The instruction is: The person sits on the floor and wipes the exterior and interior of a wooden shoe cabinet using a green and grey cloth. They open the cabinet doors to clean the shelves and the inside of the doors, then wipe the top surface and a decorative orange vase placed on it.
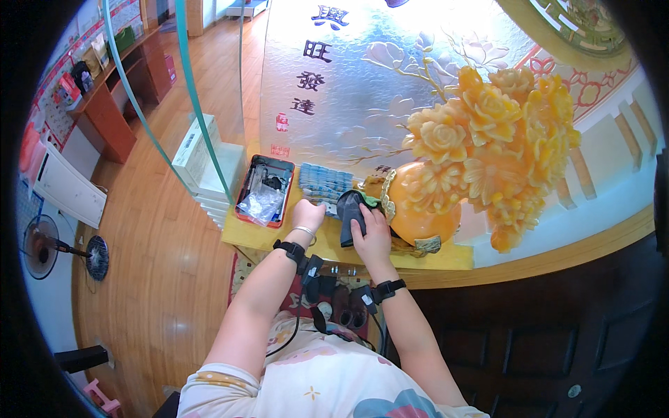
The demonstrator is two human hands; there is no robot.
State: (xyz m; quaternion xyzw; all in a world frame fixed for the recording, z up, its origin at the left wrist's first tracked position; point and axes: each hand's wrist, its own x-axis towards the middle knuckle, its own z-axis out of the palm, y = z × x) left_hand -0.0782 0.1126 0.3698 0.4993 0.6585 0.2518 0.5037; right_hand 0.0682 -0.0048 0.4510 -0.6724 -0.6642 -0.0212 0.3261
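Observation:
My right hand [372,235] rests with spread fingers on a dark grey cloth item [350,219] at the foot of an orange carved flower vase [426,196]. Something green [369,199] lies just behind the dark item. To the left, my left hand [308,215] is curled at the near edge of a stack of blue patterned packets [325,180]; whether it grips one of them is hidden. A red-rimmed tray [289,201] stands left of the packets, holding a clear plastic bag [260,204] and small dark items. All of this is on a yellow wooden cabinet top [334,244].
Glass panel edges [196,104] rise left of the cabinet, beside white boxes [201,151]. A decorated panel with raised flowers [334,89] stands behind. Shoes [350,308] lie below the cabinet's front edge. A dark door [538,334] is at the right, a fan [44,245] far left.

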